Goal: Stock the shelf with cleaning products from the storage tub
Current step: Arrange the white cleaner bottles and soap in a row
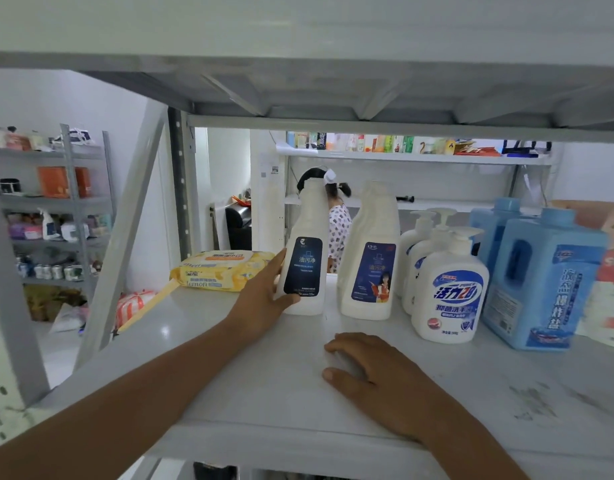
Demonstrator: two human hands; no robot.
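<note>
Gripping white bottle with left hand, right hand resting on shelf.

Person in patterned top, background; side rack with orange boxes.

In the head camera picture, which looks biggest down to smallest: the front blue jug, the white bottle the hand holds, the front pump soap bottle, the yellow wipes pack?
1. front blue jug
2. white bottle and front pump bottle: too alike to rank, and the pump one stands nearer the camera
3. yellow wipes pack
</note>
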